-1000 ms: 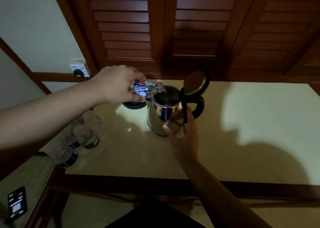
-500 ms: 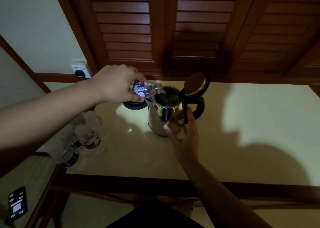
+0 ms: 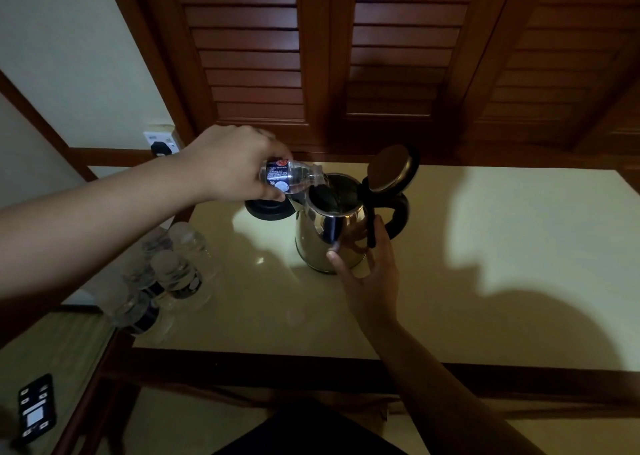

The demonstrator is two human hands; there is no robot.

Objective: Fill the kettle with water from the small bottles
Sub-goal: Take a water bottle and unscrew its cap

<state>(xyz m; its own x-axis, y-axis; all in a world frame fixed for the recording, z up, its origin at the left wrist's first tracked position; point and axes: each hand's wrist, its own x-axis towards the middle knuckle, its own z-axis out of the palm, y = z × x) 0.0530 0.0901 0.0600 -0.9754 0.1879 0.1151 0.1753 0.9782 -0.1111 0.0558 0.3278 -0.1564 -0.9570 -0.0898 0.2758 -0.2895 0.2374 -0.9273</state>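
A steel kettle (image 3: 323, 233) with a black handle stands on the cream table (image 3: 485, 264), its lid (image 3: 389, 172) flipped up. My left hand (image 3: 230, 162) grips a small water bottle (image 3: 292, 177), tipped on its side with its mouth over the kettle's opening. My right hand (image 3: 367, 278) rests against the kettle's near side, thumb and fingers spread on the steel body just below the handle. Several more small bottles (image 3: 173, 271) with dark labels stand at the table's left edge.
The kettle's black base (image 3: 268, 207) sits left of the kettle, under my left hand. A wall socket with a plug (image 3: 161, 141) is behind it. Wooden louvred doors (image 3: 381, 56) back the table. A dark remote-like panel (image 3: 34, 408) lies at lower left.
Almost nothing differs; the bottle stays tipped over the kettle's mouth and both hands hold their places.
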